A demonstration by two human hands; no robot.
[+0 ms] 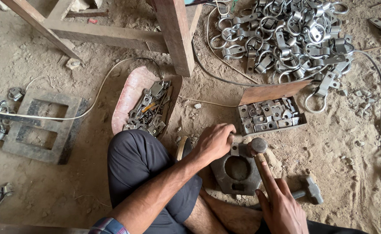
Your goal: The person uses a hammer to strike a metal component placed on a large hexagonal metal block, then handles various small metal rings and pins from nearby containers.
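The dirt floor (69, 182) is dusty and full of small stones, and the person sits on it with legs folded. At the far right corner of the floor lies a big heap of metal rings and clamps (290, 39). A wooden frame (173, 34) stands at the far edge. A flat block with two square holes (43, 128) lies on the left side. A red pan of small parts (145, 104) sits just past the knee, and a rusty box of small plates (268, 117) sits to its right.

Close to the person is a heavy iron block with a round hole (236, 171). The left hand (214, 141) has its fingers curled shut, holding a small metal plate (235, 148) down on the far edge of the block. The right hand (281, 206) grips the handle of a hammer (257, 147), whose head sits just beside the plate. A second hammer (309, 190) lies on the floor by the right hand.

The fingers are very near the hammer head, so a crooked hit could hurt them. The plate could also hop off into the dirt
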